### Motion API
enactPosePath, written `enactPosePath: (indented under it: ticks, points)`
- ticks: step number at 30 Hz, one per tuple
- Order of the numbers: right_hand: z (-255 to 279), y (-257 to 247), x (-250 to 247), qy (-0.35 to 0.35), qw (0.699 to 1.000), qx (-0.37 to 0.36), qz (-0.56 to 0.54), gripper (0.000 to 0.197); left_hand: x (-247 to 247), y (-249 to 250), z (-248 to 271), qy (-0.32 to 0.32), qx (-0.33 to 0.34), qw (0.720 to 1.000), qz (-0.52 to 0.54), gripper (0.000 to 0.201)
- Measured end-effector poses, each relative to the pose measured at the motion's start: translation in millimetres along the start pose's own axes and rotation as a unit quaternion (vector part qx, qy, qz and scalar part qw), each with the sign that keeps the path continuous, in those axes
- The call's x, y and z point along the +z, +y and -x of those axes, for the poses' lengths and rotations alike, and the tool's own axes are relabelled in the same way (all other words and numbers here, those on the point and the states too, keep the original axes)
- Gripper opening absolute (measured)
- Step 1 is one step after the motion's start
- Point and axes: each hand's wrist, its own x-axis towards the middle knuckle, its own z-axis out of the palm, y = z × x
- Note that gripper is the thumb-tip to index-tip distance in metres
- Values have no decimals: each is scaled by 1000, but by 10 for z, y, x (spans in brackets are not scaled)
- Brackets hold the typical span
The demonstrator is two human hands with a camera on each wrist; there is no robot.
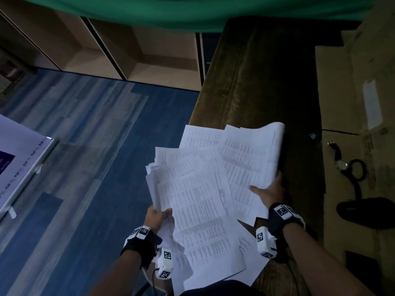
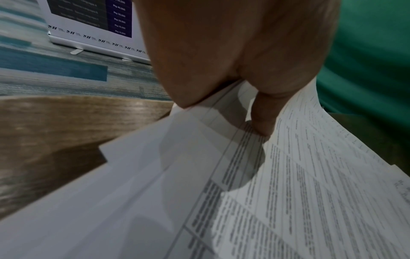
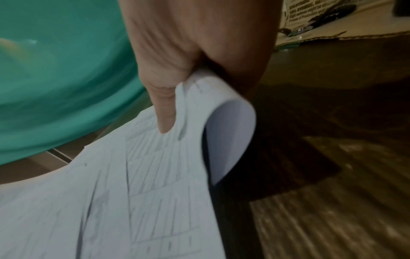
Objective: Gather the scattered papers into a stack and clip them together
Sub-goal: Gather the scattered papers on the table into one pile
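Note:
Several printed white papers [image 1: 201, 201] fan out loosely over the left edge of a dark wooden table [image 1: 263, 86]. My left hand [image 1: 159, 216] pinches the left side of the pile, thumb on top [image 2: 261, 121] and the other fingers hidden beneath the sheets [image 2: 288, 192]. My right hand [image 1: 268, 192] grips the right side, thumb on the printed face [image 3: 165, 113], where one sheet [image 3: 230, 133] curls upward. A small blue binder clip [image 1: 312, 136] lies on the table beyond my right hand, apart from the papers.
Flattened cardboard [image 1: 359, 116] covers the table's right side, bearing a wristwatch [image 1: 339, 164] and a black cable loop [image 1: 357, 169]. Left of the table is blue-grey flooring [image 1: 85, 146] with a white banner stand [image 1: 19, 161]. A green cloth [image 1: 181, 11] hangs at the far end.

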Motion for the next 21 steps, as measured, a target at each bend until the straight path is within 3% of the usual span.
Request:
enactPosePath:
  ticks: [2,8,16,19,21]
  points:
    - [39,-38,57,-37,999,2,2,111,6,16,21,-5,0,1000,2,7]
    - [73,-124,-74,16,999,11,-41,107,-6,23,-9,-18,-7,1000,5,11]
    - [265,-644,-791,74,980,-174,-68,80,196,69,24,-77,15,997,15,14]
    - [499,-834,-976,57,961,-229,-147,68,275,121,63,-98,20,995,7,22]
    - [564,-809,-931,18,948,-219,-231,70,318,159,94,-104,21,994,-13,19]
